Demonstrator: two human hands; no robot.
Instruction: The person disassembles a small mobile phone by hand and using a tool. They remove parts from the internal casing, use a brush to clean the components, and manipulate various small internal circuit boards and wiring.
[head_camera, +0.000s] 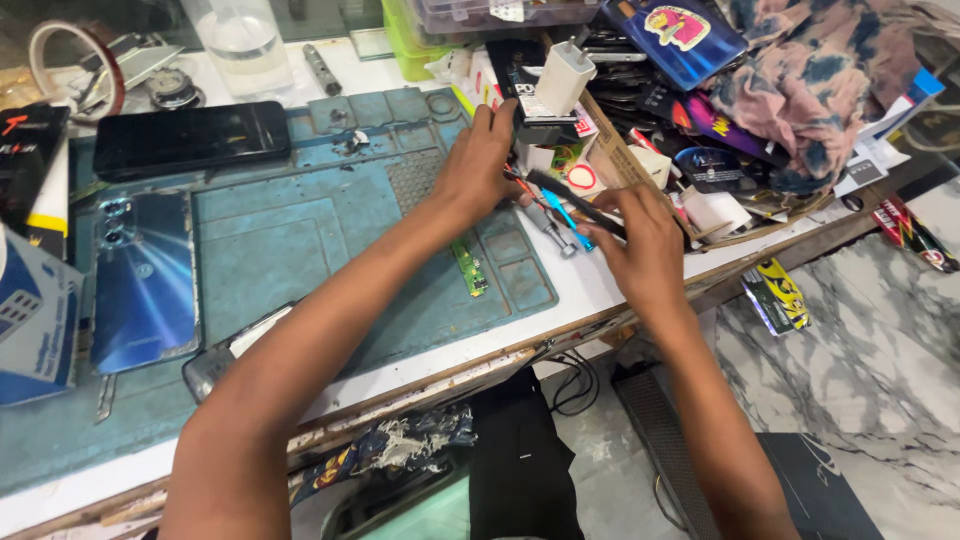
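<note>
Single view: head-worn camera, looking steeply down and forward over the surface (600, 285) at close range, tilting slightly. Both forearms are entering from the bottom edge; floor (880, 350) is showing at right.

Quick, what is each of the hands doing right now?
Left hand: fingers curled shut on a small black box.
Right hand: closed on a black tool.

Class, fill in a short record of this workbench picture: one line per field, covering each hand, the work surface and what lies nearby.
Left hand: reaches into the pile of tools by the mat's edge
Right hand: grips a thin black tool
Surface: blue mat on a white bench
On mat: green circuit strip, blue phone back
Behind: black phone, white charger
</note>
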